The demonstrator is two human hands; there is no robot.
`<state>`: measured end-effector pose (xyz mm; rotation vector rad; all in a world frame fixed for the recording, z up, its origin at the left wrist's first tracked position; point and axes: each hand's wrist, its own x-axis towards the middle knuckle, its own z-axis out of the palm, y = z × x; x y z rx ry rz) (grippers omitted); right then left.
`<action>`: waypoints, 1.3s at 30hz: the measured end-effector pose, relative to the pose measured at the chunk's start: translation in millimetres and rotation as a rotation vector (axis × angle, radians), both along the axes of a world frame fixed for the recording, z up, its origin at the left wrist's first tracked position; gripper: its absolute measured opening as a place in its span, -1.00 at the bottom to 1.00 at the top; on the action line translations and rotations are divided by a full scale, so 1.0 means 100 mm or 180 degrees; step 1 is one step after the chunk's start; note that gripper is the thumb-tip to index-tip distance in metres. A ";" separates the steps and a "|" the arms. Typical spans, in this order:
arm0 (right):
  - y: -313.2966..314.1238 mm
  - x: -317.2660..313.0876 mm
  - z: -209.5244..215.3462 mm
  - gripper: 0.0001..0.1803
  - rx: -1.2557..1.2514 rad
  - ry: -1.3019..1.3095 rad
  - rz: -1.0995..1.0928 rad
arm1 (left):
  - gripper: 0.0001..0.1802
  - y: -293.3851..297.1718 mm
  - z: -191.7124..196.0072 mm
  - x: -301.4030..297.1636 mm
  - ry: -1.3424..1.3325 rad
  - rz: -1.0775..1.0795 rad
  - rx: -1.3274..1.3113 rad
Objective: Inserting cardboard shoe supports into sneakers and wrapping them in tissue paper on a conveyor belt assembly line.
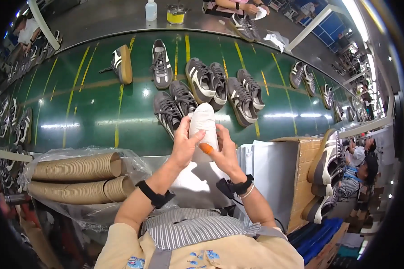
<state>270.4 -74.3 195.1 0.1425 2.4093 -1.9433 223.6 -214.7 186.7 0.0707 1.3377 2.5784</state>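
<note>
Between my two hands, in front of my chest, is a long white paper bundle with a rounded far end, shaped much like a shoe; what is inside it, if anything, is hidden. My left hand grips its left side, thumb lying on top. On the right side my right hand closes round it, an orange finger cover on the thumb. Just beyond the bundle stand grey lace-up shoes with white stripes. More pairs and another pair sit close by on the green conveyor belt.
At left, ribbed brown cardboard pieces lie in clear plastic. A cardboard box with white paper sheets stands at right, shoes against it. Across the belt are a bottle, a yellow tin and a co-worker's hands.
</note>
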 end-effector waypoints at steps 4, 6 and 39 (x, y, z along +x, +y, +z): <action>-0.24 -0.06 -0.05 -0.15 0.0431 0.0375 0.0019 | -0.52 -0.21 -0.12 -0.31 -0.0230 -0.0142 -0.0092; -0.29 -0.21 -0.15 -0.23 0.0163 0.0528 -0.0430 | -0.54 -0.12 -0.15 -0.43 -0.0069 0.0005 -0.0065; -0.95 -0.58 -0.65 -0.39 0.2636 0.1316 0.0672 | -0.77 -1.03 -0.66 -1.30 0.3415 -0.1101 -0.4862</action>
